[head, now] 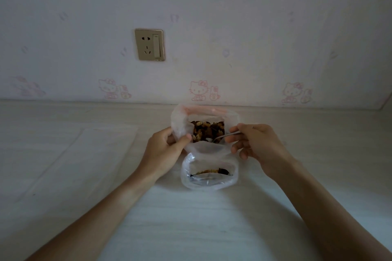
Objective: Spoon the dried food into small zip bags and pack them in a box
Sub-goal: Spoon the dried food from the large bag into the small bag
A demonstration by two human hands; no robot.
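A large clear plastic bag (180,118) with a pink zip strip stands open near the wall, holding brown dried food (206,130). My left hand (165,150) pinches its near left rim. My right hand (256,142) grips a metal spoon (226,135) whose bowl dips into the food. Just in front stands a small clear zip bag (209,184), open, with a little dried food at its bottom. No box is in view.
The pale table (191,222) runs to a wall with cartoon-cat wallpaper. A flat sheet of clear bags (70,154) lies at the left. A gold socket plate (149,44) is on the wall.
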